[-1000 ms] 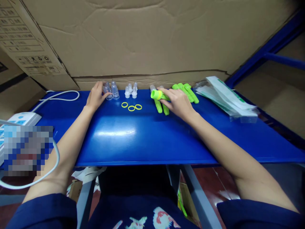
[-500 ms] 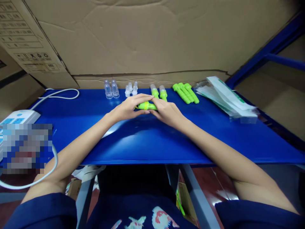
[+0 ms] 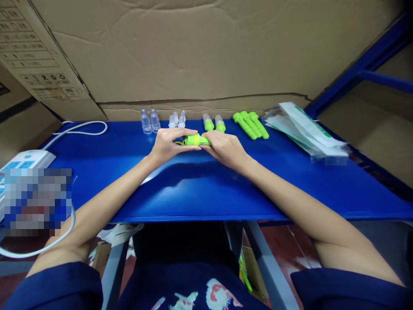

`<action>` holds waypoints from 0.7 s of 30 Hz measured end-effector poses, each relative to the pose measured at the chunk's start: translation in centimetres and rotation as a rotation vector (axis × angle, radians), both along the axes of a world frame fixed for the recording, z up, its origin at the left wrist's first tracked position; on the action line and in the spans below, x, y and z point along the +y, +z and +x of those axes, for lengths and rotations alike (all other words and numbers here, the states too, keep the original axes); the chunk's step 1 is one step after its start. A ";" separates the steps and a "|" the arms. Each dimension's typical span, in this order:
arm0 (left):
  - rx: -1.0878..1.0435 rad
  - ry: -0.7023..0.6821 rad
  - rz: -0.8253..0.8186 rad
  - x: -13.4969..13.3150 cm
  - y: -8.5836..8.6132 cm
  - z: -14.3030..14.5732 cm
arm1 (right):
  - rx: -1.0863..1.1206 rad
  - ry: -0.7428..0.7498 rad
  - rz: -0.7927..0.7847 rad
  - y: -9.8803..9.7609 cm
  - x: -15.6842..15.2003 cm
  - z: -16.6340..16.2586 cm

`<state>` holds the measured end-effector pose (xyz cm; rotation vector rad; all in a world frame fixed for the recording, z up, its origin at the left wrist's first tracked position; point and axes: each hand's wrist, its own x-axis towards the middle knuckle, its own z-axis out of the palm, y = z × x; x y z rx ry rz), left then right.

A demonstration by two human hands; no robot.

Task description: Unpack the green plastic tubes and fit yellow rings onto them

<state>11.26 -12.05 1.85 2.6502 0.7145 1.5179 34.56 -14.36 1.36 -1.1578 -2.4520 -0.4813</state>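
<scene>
Above the middle of the blue table, both hands hold a lime-green plastic piece [image 3: 192,140] lying sideways, with a yellow band around it and a yellow loop at its left end. My left hand [image 3: 166,144] pinches its wide ribbed end between thumb and fingers. My right hand [image 3: 227,146] is closed around the narrower end and hides part of it. Just behind the hands stand two green pieces with clear caps [image 3: 220,124]. Small clear cone-shaped caps [image 3: 182,118] sit behind my left hand.
Clear bottle-shaped parts [image 3: 146,123] stand at the back left. Three green ribbed handles [image 3: 251,125] lie right of the capped pieces, beside clear plastic bags [image 3: 306,131]. A white power strip [image 3: 30,160] with a cable lies on the blue table [image 3: 193,198]; cardboard [image 3: 193,51] walls the back.
My left hand has shifted slightly left and more of the green piece now shows between the hands. My right hand still holds the narrow end.
</scene>
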 end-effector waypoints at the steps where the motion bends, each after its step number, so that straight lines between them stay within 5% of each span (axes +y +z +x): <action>1: -0.014 0.001 0.004 0.0 0.0 0.0 | 0.008 0.015 0.009 -0.1 0.1 0.1; 13: 0.313 -0.055 -0.136 0.0 2.2 -1.0 | -0.037 0.119 -0.075 -0.5 0.4 0.3; 21: 0.415 -0.228 -0.582 0.6 4.3 -2.7 | -0.044 0.280 -0.197 -0.9 0.7 0.2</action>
